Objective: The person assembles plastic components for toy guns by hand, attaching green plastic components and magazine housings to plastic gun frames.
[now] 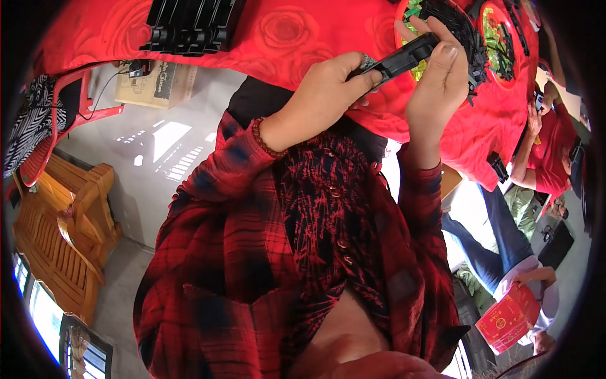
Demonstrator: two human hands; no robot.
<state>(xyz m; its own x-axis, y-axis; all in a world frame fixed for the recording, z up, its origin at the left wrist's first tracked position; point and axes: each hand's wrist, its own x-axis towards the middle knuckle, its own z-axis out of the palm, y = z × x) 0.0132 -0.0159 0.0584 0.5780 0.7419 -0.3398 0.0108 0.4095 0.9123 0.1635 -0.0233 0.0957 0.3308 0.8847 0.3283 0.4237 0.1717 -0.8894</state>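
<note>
1. Hands meet over the near edge of the red rose-print tablecloth [297,38], both on one long black plastic part [404,57].
2. Left hand [325,95] closes on the part's near-left end: thumb on top, fingers curled under, firm grip. A beaded bracelet [265,142] sits on that wrist.
3. Right hand [439,79] pinches the part's far-right end, fingertips curled over its top edge, thumb behind; closed grip.
4. The black plastic part is tilted, its right end higher in the frame, held above the tablecloth edge and not resting on the cloth.
5. Red round tray [401,35] lies on the tablecloth just behind the right hand, with a heap of black parts [464,31] and green pieces inside.
6. Stack of black ribbed pieces [189,25] sits on the tablecloth, well left of the hands.
7. Cardboard box [154,82] is on the floor below the tablecloth's left edge; a red plastic chair [63,107] stands left of it.
8. Another person in a red shirt [549,151] sits past the tablecloth's right edge; their hands are apart from the held part.
9. Wooden bench [63,234] stands far left, well away from the tablecloth.
</note>
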